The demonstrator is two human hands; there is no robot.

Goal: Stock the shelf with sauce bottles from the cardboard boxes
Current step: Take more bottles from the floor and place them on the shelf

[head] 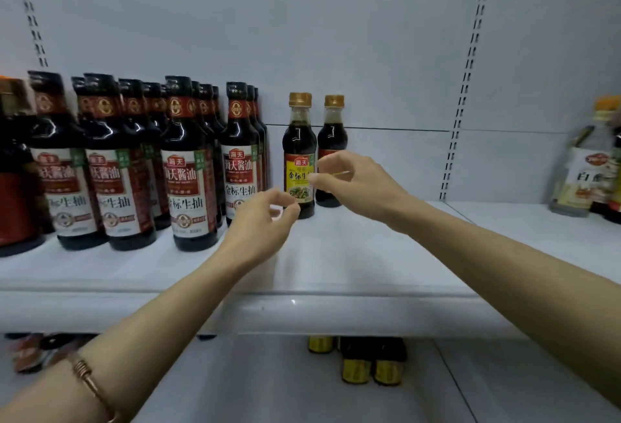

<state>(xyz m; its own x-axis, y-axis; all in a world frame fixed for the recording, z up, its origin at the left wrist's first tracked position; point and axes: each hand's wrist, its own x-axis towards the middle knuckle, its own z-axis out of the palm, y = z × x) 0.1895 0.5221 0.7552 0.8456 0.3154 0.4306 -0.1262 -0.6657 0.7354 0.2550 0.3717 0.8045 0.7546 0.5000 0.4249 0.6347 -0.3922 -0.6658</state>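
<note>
Two small gold-capped sauce bottles stand upright on the white shelf (pixel 353 254). The front bottle (pixel 299 153) shows a yellow label; the second bottle (pixel 333 133) stands just behind and to its right, its lower half hidden by my right hand. My left hand (pixel 265 221) hovers by the front bottle's base with its fingers loosely curled, holding nothing. My right hand (pixel 353 180) is in front of the second bottle, thumb and forefinger apart near the yellow label's edge, with nothing gripped. No cardboard box is in view.
Rows of taller dark soy sauce bottles (pixel 188 167) with red and white labels fill the shelf's left side. A pale vinegar bottle (pixel 584 167) stands at the far right. Gold-capped bottles (pixel 369 365) sit on the lower shelf. Bare shelf lies between the small bottles and the vinegar.
</note>
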